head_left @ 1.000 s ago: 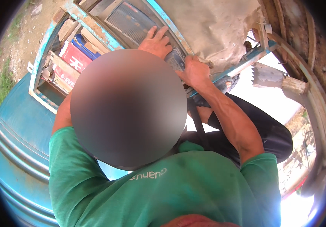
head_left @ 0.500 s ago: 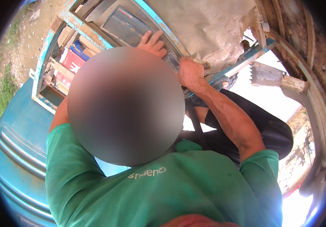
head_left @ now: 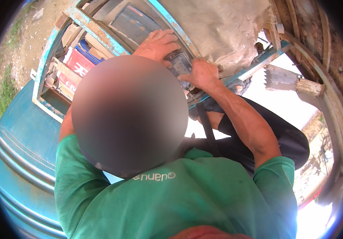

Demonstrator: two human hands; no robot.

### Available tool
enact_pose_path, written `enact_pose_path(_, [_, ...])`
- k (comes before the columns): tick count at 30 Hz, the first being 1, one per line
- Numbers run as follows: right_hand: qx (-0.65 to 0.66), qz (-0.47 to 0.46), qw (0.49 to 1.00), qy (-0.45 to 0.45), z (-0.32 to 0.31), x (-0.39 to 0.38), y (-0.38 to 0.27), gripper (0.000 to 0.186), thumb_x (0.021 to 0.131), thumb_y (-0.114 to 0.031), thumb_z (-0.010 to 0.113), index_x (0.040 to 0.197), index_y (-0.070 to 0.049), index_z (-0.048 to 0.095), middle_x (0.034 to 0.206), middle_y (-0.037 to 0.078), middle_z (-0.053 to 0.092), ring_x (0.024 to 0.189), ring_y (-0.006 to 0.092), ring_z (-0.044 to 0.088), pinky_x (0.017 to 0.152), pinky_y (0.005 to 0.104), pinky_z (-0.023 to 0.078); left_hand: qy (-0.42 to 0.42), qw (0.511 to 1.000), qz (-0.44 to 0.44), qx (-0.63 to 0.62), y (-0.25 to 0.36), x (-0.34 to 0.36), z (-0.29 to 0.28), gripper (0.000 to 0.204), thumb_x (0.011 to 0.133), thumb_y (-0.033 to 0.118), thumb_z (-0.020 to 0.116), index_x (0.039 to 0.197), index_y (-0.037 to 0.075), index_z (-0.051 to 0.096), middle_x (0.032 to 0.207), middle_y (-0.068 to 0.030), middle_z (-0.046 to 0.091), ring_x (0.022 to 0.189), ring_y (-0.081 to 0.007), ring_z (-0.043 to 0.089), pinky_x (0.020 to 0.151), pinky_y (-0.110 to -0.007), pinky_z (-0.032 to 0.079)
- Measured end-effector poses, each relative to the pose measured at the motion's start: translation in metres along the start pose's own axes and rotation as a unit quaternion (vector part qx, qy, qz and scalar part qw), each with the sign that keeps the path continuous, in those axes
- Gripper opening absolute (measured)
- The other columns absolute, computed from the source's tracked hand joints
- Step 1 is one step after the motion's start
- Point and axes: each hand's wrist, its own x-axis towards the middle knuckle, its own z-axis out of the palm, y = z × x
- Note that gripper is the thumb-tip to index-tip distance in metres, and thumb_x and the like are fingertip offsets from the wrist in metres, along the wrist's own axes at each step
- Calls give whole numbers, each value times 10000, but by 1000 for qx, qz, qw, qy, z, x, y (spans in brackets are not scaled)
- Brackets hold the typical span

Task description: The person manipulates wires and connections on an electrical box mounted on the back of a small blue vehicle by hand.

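A dark, glossy rectangular block (head_left: 181, 65) lies inside a rusty light-blue metal frame (head_left: 95, 35) near the upper middle. My left hand (head_left: 158, 44) is curled over its far left end, thumb along the near side. Around its right end closes my right hand (head_left: 204, 74), with the thumb stretched across it and the other fingers partly hidden. Beyond my left hand lies a dark ribbed panel (head_left: 133, 23). A blurred round patch covers much of the middle and hides my left forearm.
Left of the hands, a frame compartment holds a red box (head_left: 77, 65), blue pieces and cardboard. A crumpled tan sheet (head_left: 229, 30) spreads at the far right. Further right are a handsaw (head_left: 281, 78) and curved beams. A blue-green ribbed metal panel (head_left: 22, 147) stands at the left.
My left hand has come off the ribbed panel and shifted onto the dark block. My right hand has opened from a fist, its thumb now reaching across the block, and moved slightly right.
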Motion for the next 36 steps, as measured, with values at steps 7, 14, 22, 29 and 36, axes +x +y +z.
enact_pose_path(7, [12,-9,1000,-23,-3,2,5,819,744,-635,823,1161,54,679,1177,252,704,1124,385,695,930,484,559,92,987,-124,-52,7,-43,-4,399,809,152,797,1188,74,698,1249,-114,643,1326,-367,521,1131,-485,427])
enact_pose_path(14, [-26,0,995,-100,-20,3,-12,920,745,-690,783,1241,75,656,1248,241,692,1159,372,689,967,470,553,43,985,-76,148,16,-92,54,140,918,248,657,1012,162,715,1131,-63,671,1172,-265,617,1164,-521,406])
enact_pose_path(22, [-57,11,997,-53,-10,-7,-19,993,759,-733,760,1290,94,615,1256,257,667,1186,384,671,996,473,538,-87,965,-108,222,52,-84,79,180,918,317,637,948,155,707,1016,-53,657,1150,-264,608,1205,-554,336])
enact_pose_path(29, [-48,-24,998,-26,0,-4,-7,931,779,-717,767,1222,91,637,1211,259,678,1133,363,687,941,462,558,56,955,-131,262,63,-91,120,224,889,345,648,957,133,668,1056,-72,648,1148,-294,594,1178,-579,346])
enact_pose_path(36, [-57,-6,998,-39,-4,-5,-10,954,770,-735,770,1237,86,635,1199,229,697,1123,335,709,935,429,567,-33,976,-88,196,68,-77,86,277,926,379,655,940,118,744,946,-38,670,982,-224,604,942,-458,387])
